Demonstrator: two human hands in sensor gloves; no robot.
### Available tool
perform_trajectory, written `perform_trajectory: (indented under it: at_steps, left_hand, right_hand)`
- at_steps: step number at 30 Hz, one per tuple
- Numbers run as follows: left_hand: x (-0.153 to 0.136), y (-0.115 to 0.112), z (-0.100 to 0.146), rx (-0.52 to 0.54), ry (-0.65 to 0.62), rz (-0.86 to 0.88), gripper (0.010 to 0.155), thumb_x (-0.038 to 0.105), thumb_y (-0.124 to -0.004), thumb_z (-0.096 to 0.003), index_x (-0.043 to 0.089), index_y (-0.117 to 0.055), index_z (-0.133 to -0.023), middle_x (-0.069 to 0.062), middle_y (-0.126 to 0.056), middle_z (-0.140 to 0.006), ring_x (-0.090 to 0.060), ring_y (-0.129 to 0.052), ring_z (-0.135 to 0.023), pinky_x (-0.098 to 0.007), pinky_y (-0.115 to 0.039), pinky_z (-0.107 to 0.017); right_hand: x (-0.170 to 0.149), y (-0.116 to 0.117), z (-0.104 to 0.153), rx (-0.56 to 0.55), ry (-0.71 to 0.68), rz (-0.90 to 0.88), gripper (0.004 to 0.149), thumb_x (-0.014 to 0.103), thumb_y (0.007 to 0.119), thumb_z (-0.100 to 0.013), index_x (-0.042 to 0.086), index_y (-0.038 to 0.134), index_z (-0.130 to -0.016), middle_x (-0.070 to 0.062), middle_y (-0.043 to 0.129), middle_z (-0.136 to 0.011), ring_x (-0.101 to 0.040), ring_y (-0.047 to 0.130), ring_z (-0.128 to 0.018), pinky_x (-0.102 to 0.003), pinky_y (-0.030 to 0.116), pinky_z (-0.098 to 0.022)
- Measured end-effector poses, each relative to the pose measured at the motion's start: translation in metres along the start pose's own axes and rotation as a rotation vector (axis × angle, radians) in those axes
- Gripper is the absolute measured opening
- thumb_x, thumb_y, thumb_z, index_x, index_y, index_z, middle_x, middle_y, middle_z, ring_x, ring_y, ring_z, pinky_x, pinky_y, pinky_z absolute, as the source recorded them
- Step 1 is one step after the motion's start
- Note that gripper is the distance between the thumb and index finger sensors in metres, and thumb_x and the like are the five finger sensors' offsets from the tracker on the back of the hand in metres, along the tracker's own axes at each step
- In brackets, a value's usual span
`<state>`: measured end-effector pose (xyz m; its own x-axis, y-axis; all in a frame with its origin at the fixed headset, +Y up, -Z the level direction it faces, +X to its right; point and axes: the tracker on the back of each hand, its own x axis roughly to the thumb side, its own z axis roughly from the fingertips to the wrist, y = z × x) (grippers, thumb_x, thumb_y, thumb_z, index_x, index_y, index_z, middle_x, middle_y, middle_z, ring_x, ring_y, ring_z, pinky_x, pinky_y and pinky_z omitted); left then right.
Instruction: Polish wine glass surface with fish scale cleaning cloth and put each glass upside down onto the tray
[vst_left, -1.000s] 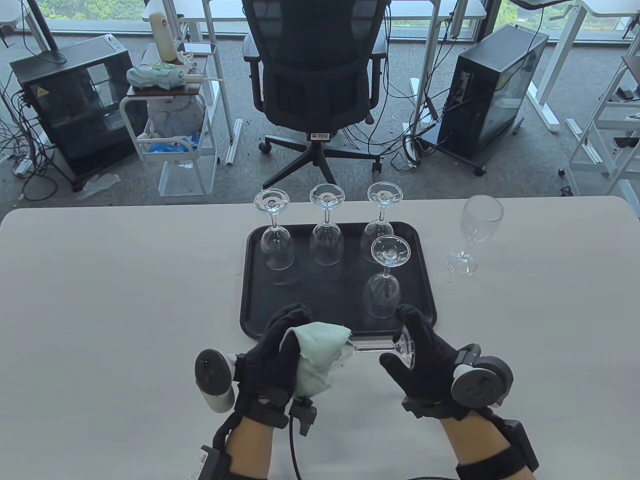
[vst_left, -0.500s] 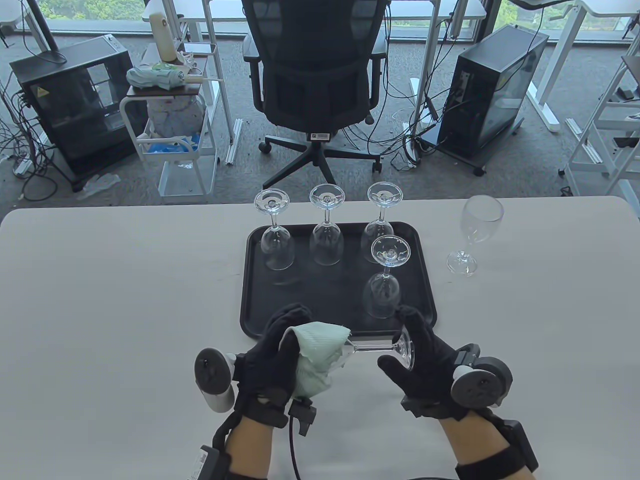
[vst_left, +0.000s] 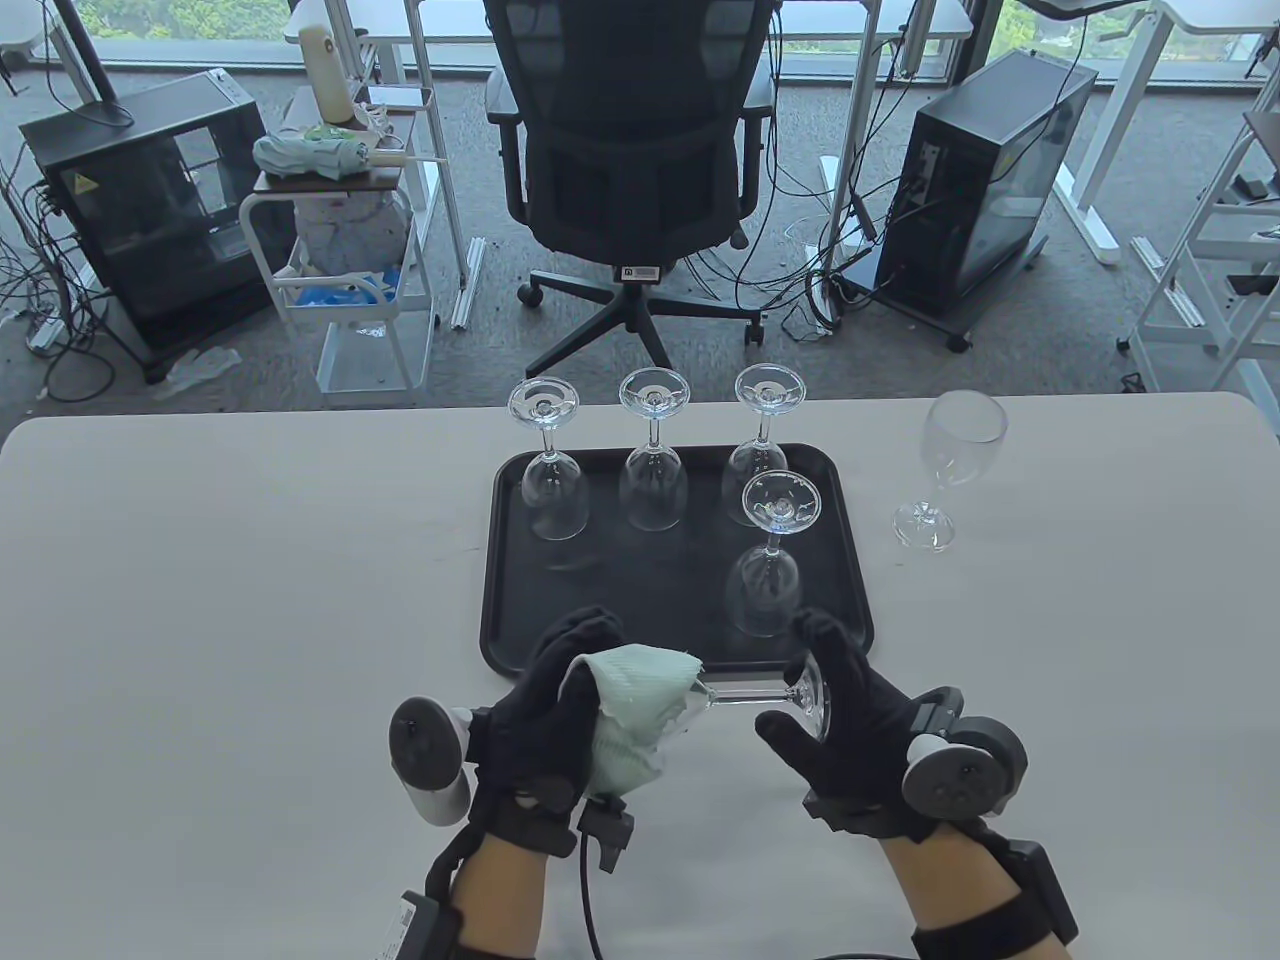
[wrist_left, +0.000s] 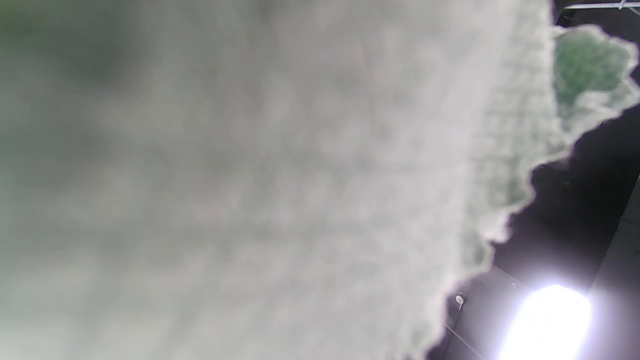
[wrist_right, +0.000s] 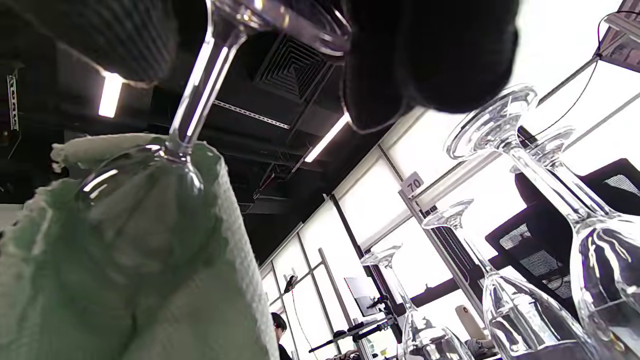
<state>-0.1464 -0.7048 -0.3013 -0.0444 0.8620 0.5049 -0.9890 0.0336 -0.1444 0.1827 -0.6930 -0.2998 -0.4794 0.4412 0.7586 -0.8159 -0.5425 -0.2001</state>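
My left hand (vst_left: 545, 715) wraps the fish scale cleaning cloth (vst_left: 635, 715) around the bowl of a wine glass (vst_left: 760, 692) held sideways just before the tray (vst_left: 510, 560). My right hand (vst_left: 835, 725) pinches its foot; thin, slippery, fragile glass is, I judge, best gripped there.

Bare tray (vst_left: 520, 620) front-left; four upturned glasses (vst_left: 766, 590) elsewhere.

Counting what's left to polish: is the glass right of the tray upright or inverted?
Upright: the wine glass stands on its foot on the table, bowl opening upward.
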Motion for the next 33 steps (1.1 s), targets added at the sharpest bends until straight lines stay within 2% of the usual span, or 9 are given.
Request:
perform_trajectory:
  at_steps: [5, 13, 15, 19, 23, 25, 28, 30, 33]
  left_hand:
    - [0.003, -0.001, 0.0, 0.006, -0.024, -0.049, 0.055, 0.063, -0.068, -0.0551, 0.03, -0.07, -0.1, -0.005, -0.063, -0.112, -0.037, -0.071, -0.098, -0.063, -0.078, -0.057]
    - [0.0, 0.001, 0.0, -0.005, -0.008, -0.003, 0.055, 0.062, -0.068, -0.0557, 0.03, -0.07, -0.1, -0.005, -0.063, -0.112, -0.037, -0.07, -0.098, -0.063, -0.078, -0.057]
    - [0.001, -0.001, 0.0, -0.001, -0.02, -0.009, 0.055, 0.062, -0.068, -0.0555, 0.03, -0.07, -0.1, -0.005, -0.063, -0.112, -0.037, -0.07, -0.098, -0.063, -0.078, -0.057]
    - [0.002, -0.003, 0.0, -0.015, -0.041, -0.066, 0.056, 0.063, -0.069, -0.0545, 0.031, -0.07, -0.1, -0.004, -0.063, -0.112, -0.037, -0.07, -0.098, -0.063, -0.078, -0.057]
    - [0.002, -0.003, 0.0, -0.019, -0.039, -0.081, 0.055, 0.062, -0.069, -0.0547, 0.03, -0.07, -0.1, -0.004, -0.063, -0.112, -0.037, -0.07, -0.098, -0.064, -0.077, -0.058]
    - [0.0, -0.001, 0.0, 0.001, -0.024, -0.047, 0.056, 0.063, -0.069, -0.0549, 0.03, -0.071, -0.1, -0.005, -0.063, -0.112, -0.037, -0.071, -0.098, -0.063, -0.079, -0.057]
    - [-0.002, -0.001, 0.0, -0.014, -0.009, 0.013, 0.056, 0.062, -0.068, -0.0555, 0.03, -0.07, -0.1, -0.005, -0.062, -0.112, -0.037, -0.07, -0.098, -0.063, -0.078, -0.057]
    - [0.0, -0.001, 0.0, -0.01, -0.012, 0.005, 0.056, 0.063, -0.068, -0.0554, 0.03, -0.07, -0.1, -0.005, -0.062, -0.113, -0.037, -0.071, -0.098, -0.063, -0.078, -0.057]
    - [0.001, -0.002, 0.001, -0.002, -0.032, -0.03, 0.056, 0.063, -0.068, -0.0552, 0.03, -0.07, -0.1, -0.005, -0.061, -0.113, -0.037, -0.069, -0.099, -0.063, -0.078, -0.058]
  right_hand:
    - [-0.007, 0.004, -0.001, 0.113, 0.368, -0.285, 0.08, 0.07, 0.067, -0.051, 0.024, 0.037, -0.11, -0.02, 0.066, -0.095, -0.029, 0.092, -0.046, -0.036, 0.086, -0.026]
    - [0.001, -0.001, -0.001, 0.024, -0.009, 0.035, 0.091, 0.063, 0.079, -0.048, 0.026, 0.021, -0.107, -0.017, 0.053, -0.105, -0.032, 0.092, -0.06, -0.04, 0.089, -0.038]
    - [0.0, 0.001, -0.001, 0.007, 0.034, -0.017, 0.086, 0.062, 0.08, -0.049, 0.027, 0.027, -0.107, -0.017, 0.059, -0.1, -0.031, 0.093, -0.056, -0.037, 0.09, -0.034]
    - [-0.016, 0.005, 0.0, 0.146, 0.396, -0.331, 0.083, 0.073, 0.067, -0.049, 0.022, 0.04, -0.109, -0.021, 0.069, -0.091, -0.027, 0.094, -0.042, -0.035, 0.087, -0.023]
    - [-0.015, 0.004, 0.001, 0.087, 0.275, -0.189, 0.085, 0.07, 0.07, -0.049, 0.022, 0.034, -0.11, -0.02, 0.066, -0.098, -0.033, 0.093, -0.049, -0.039, 0.088, -0.029]
    - [-0.008, 0.002, -0.001, 0.091, 0.116, -0.104, 0.089, 0.066, 0.076, -0.048, 0.026, 0.024, -0.109, -0.018, 0.054, -0.106, -0.036, 0.09, -0.061, -0.044, 0.086, -0.039]
    - [0.001, -0.002, -0.001, 0.012, -0.026, 0.041, 0.092, 0.065, 0.079, -0.047, 0.027, 0.02, -0.107, -0.016, 0.054, -0.105, -0.032, 0.092, -0.062, -0.041, 0.089, -0.04]
    - [0.0, -0.001, -0.001, 0.001, 0.029, -0.031, 0.087, 0.063, 0.079, -0.048, 0.028, 0.027, -0.108, -0.017, 0.058, -0.101, -0.032, 0.092, -0.058, -0.039, 0.089, -0.037]
    - [-0.01, 0.001, -0.002, 0.059, 0.299, -0.256, 0.084, 0.071, 0.073, -0.049, 0.025, 0.041, -0.11, -0.02, 0.07, -0.091, -0.027, 0.095, -0.044, -0.034, 0.089, -0.024]
